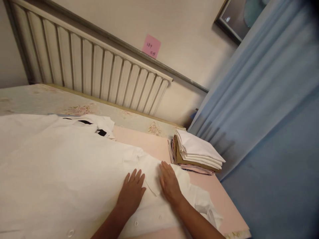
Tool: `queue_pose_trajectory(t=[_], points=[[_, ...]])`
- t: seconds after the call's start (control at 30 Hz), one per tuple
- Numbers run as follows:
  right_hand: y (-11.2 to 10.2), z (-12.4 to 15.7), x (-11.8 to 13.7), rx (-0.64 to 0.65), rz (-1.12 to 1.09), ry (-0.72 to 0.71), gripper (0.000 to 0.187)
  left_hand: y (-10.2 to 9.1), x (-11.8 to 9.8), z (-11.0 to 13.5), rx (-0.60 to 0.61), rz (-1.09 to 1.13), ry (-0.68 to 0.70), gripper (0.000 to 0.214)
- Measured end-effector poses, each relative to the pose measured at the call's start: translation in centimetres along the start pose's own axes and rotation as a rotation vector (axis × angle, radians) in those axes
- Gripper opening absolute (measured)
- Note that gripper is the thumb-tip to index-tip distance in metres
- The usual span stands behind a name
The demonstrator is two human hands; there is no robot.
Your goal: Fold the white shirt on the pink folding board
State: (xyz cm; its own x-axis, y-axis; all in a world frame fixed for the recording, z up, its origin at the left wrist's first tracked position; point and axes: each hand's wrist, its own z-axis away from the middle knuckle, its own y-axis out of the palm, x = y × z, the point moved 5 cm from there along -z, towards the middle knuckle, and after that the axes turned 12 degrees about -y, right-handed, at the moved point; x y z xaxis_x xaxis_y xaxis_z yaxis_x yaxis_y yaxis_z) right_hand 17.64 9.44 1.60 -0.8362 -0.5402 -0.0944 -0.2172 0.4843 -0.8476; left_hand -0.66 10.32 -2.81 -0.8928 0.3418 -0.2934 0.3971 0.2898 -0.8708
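A white shirt (62, 166) with buttons lies spread flat over the pink surface (147, 141). Both of my hands rest palm down on its right part. My left hand (131, 192) lies flat with fingers stretched out, just left of a fold line in the cloth. My right hand (169, 183) lies flat beside it, fingers together and extended, pressing the shirt near its crumpled sleeve end (206, 205). Neither hand grips anything.
A stack of folded cloths (196, 152), white on top and tan and patterned below, sits at the far right of the pink surface. A blue curtain (261, 116) hangs to the right. A white radiator (94, 66) and a pink note (151, 46) are on the wall behind.
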Motion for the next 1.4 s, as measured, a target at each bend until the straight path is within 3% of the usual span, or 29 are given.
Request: queue_pose_trajectory(t=[0.13, 0.23, 0.33, 0.43, 0.6, 0.83, 1.1, 1.4], points=[[3.2, 1.1, -1.2, 0.198, 0.063, 0.027, 0.049, -0.1, 0.0, 0.1, -0.006, 0.011, -0.002, 0.045], [4.4, 3.0, -3.1, 0.220, 0.095, 0.082, 0.047, -0.2, 0.0, 0.1, 0.014, 0.029, -0.015, 0.045], [4.7, 2.9, -3.9, 0.204, 0.080, 0.133, 0.045, -0.2, 0.0, 0.1, 0.022, 0.045, -0.033, 0.044], [4.5, 0.5, -2.8, 0.162, 0.030, 0.160, 0.044, -0.3, 0.0, 0.0, 0.016, 0.048, -0.038, 0.043], [5.5, -4.6, 1.8, 0.203, -0.103, -0.070, 0.046, 0.1, 0.0, 0.1, 0.014, 0.037, -0.043, 0.044], [7.1, -5.4, 2.7, 0.224, -0.101, -0.074, 0.043, 0.6, 0.1, 0.3, 0.031, 0.034, -0.054, 0.047], [6.0, -3.1, 2.2, 0.210, -0.081, -0.026, 0.046, -0.3, 0.2, 0.5, 0.007, 0.011, 0.021, 0.046], [2.8, 3.2, -2.0, 0.233, -0.052, 0.062, 0.049, -0.6, 0.0, 0.2, 0.062, -0.059, 0.031, 0.048]])
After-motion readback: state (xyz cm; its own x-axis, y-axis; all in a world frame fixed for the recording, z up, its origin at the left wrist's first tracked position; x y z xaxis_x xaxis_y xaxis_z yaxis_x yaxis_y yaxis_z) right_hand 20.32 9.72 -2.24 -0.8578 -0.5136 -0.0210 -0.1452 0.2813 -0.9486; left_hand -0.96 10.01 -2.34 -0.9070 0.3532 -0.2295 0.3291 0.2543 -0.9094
